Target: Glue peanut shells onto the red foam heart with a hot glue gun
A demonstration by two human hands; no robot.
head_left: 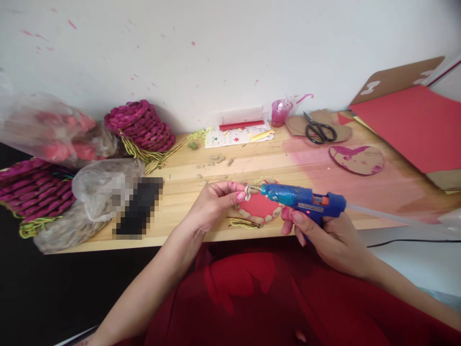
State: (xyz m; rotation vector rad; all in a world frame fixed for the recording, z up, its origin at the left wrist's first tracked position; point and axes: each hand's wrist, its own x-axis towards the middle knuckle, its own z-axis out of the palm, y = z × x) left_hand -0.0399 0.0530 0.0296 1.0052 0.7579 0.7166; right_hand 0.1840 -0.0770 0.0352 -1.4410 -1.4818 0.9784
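Observation:
My right hand [326, 236] is closed round a blue hot glue gun [306, 199], whose metal nozzle points left. The nozzle tip touches a small pale peanut shell [248, 193] pinched in the fingertips of my left hand [214, 202]. Just below and between both hands lies a red heart-shaped card [257, 206] on the wooden table [216, 168], its edge lined with several pale shells. A strand of yellow-green yarn [245, 223] lies at the table's near edge beside the heart.
Black scissors [319, 130] lie on cardboard at the back right, near a pink cup [280, 112] and a round painted disc [356, 158]. Red paper sheets [414, 125] lean at the far right. Magenta woven baskets [142, 126] and plastic bags [97, 192] crowd the left. Loose shells [216, 159] dot the table's middle.

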